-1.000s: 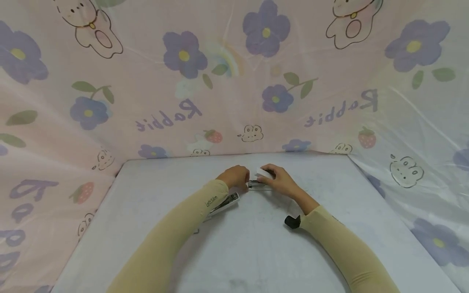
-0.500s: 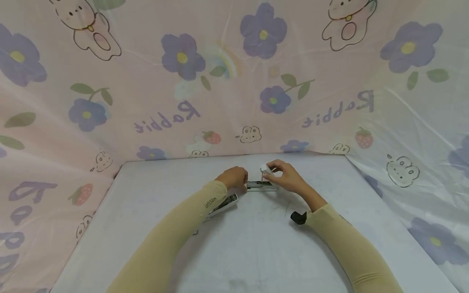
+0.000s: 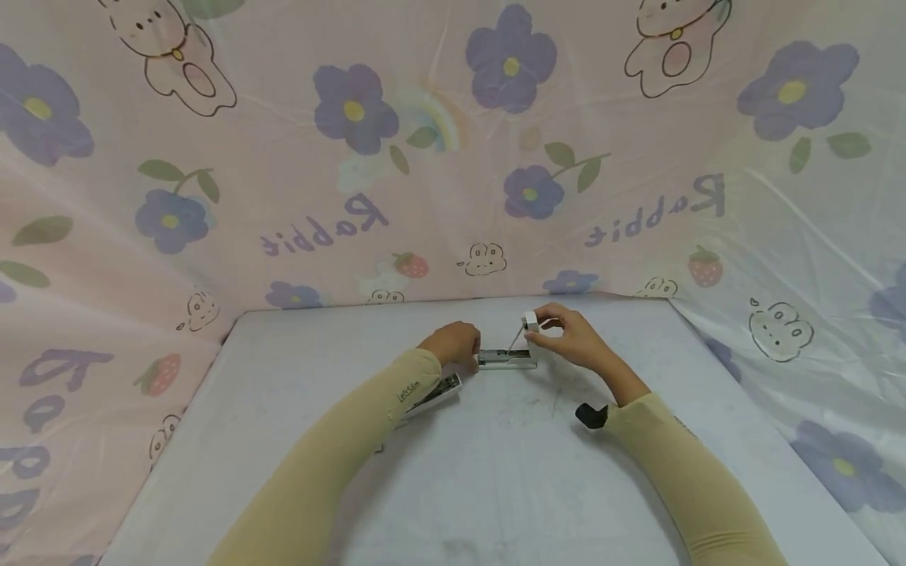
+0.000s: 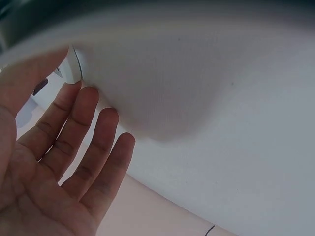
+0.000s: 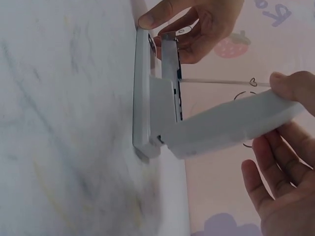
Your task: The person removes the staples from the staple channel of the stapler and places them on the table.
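A white stapler (image 3: 506,364) stands near the far side of the table with its top cover (image 5: 221,123) swung up. A thin metal rod (image 5: 216,81) runs between the raised cover and the staple tray (image 5: 171,73). My left hand (image 3: 454,344) pinches one end of the base with thumb and forefinger; its other fingers extend loosely in the left wrist view. At the opposite end, my right hand (image 3: 575,339) grips the cover's free end, thumb on one side and fingers on the other. The tray's inside is hard to make out.
A second white, dark-centred thing, stapler-like (image 3: 440,391), lies beside my left forearm, partly hidden by the sleeve. A small piece (image 3: 378,449) shows below that sleeve. The patterned cloth (image 3: 425,196) rises behind the white table (image 3: 495,472).
My right hand has moved right and slightly up, swinging the stapler's cover farther back and exposing the rod and tray. My left hand stays at the base's end.
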`<state>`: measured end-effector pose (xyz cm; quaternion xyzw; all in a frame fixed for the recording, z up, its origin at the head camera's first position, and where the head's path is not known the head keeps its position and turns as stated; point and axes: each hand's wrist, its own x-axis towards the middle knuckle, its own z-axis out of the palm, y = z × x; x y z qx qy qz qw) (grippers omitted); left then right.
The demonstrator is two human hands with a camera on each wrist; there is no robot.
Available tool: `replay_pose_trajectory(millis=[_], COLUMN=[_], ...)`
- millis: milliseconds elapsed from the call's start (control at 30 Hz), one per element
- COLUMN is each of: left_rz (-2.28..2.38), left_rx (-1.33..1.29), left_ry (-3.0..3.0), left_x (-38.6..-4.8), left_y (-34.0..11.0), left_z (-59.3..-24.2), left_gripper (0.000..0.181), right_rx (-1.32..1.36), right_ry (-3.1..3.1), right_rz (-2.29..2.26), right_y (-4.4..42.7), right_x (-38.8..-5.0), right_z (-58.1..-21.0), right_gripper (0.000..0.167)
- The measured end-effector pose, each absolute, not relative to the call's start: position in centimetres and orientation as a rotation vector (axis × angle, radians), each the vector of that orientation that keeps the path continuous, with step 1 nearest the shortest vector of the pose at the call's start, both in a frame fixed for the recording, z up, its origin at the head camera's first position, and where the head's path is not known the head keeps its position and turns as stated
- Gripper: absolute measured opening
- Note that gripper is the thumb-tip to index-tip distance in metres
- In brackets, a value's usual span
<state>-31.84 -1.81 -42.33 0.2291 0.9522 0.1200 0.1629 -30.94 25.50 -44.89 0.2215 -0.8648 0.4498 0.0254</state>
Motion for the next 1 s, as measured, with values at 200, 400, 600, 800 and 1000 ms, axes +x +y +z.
replay_pose_trajectory(millis=[200,400,600,800,1000], left_rz=[0.372,0.342,0.310,0.320,0.332], left_rx=[0.654,0.648,0.674,0.670,0.655], left_ry=[2.714,2.720,2.721,2.723,2.717], left_x=[-31.6,-31.7,-31.9,-31.8,-31.8], left_y=[-1.8,-1.8,-1.8,-1.7,-1.9], left_z=[-42.2,-42.2,-42.4,-42.2,-42.2], left_gripper=[0.023,0.023,0.022,0.022,0.022], right_rx=[0.681,0.680,0.615,0.581,0.539], right_ry=[-2.644,-2.625,-2.676,-2.691,-2.708], right_rz=[1.398,1.431,1.396,1.355,1.369], right_y=[26.6,27.3,27.7,28.1,29.0], right_x=[-30.8,-31.0,-30.8,-30.5,-30.2], right_z=[-45.2,-45.3,-45.4,-45.2,-45.2], right_gripper=[0.037,0.036,0.040,0.041,0.043])
